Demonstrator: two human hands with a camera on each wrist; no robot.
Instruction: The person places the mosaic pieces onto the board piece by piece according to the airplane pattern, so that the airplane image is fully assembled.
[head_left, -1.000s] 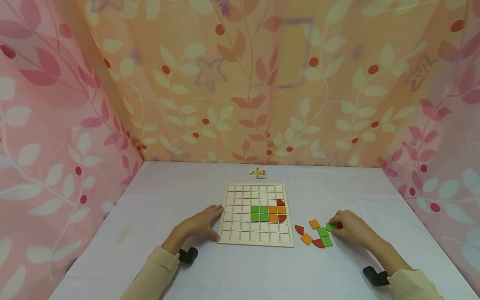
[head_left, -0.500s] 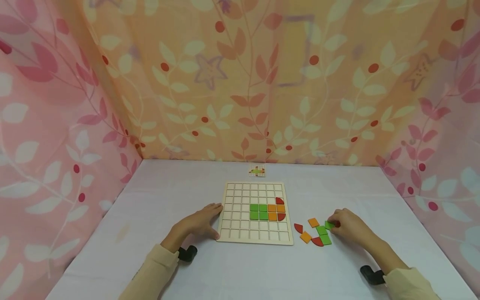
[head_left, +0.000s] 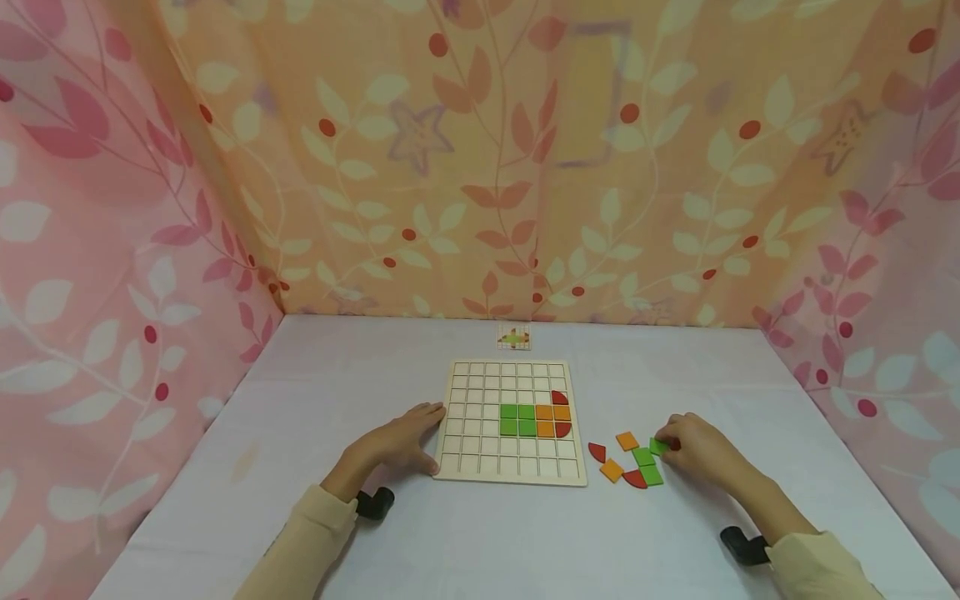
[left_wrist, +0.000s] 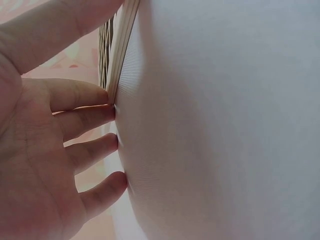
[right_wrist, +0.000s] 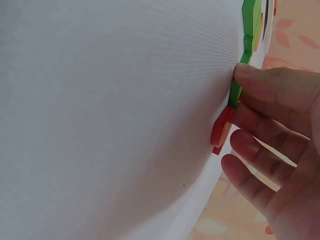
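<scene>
In the head view, a square wooden grid board (head_left: pixel 470 454) lies on the table. Green squares (head_left: pixel 517 421), orange squares (head_left: pixel 552 412) and two red quarter-circles (head_left: pixel 560 397) sit in its cells. My left hand (head_left: pixel 397 440) rests beside it, fingers extended, with thumb and fingertips at the board's left edge. To the right of the board, my right hand (head_left: pixel 697 448) pinches a green square tile (head_left: pixel 657 447) at the table surface, thumb and forefinger at its side. In the right wrist view, a red piece (right_wrist: pixel 221 127) lies beside that tile, under my fingers.
Loose orange squares (head_left: pixel 626 442), green squares (head_left: pixel 650 475) and red quarter-circles (head_left: pixel 635 479) lie between the board and my right hand. A small pattern card (head_left: pixel 513 337) lies behind the board. Patterned curtains (head_left: pixel 495 167) stand around the table's back and sides.
The view has tilted slightly, so everything sits a little higher in it. Both hands stay in about the same places, and the tiles on the board are the same.
</scene>
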